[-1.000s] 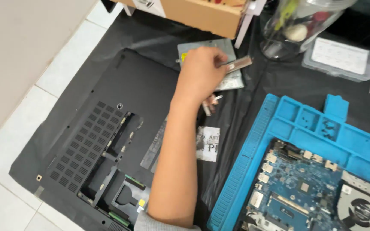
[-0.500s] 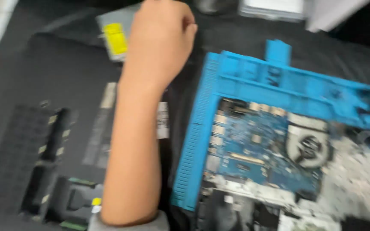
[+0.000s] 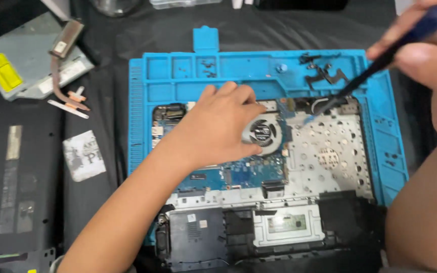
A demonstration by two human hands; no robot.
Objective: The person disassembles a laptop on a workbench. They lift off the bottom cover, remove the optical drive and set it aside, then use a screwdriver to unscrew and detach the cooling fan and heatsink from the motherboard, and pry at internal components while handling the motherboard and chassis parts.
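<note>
I take the blue silicone work mat [image 3: 142, 101] as my landmark and read across from its left side. Well off the mat's left edge, on the black cloth [image 3: 112, 35], lies a grey optical drive [image 3: 21, 65] with a yellow sticker, and a copper heat pipe [image 3: 61, 65] is laid across its near corner, apparently parked out of the way. Below the drive sits the dark laptop bottom cover [image 3: 11, 177], and between that cover and the mat is a small printed card [image 3: 83, 155].

On the mat itself rests the opened laptop chassis [image 3: 330, 151], blue motherboard [image 3: 244, 174] uppermost. My left hand [image 3: 213, 131] lies flat over the board at the mat's centre, fingers loosely spread and curled, thumb and fingertips touching the round cooling fan [image 3: 261, 132]; I judge it is pressing down to steady the board, not gripping anything.

Toward the mat's upper right corner, my right hand [image 3: 426, 45] has its fingers closed round a blue-handled screwdriver [image 3: 365, 76], slanted so the tip meets the chassis just right of the fan, near a black cable. Small screws and brackets [image 3: 324, 71] sit in the mat's top compartments, kept from rolling away.
</note>
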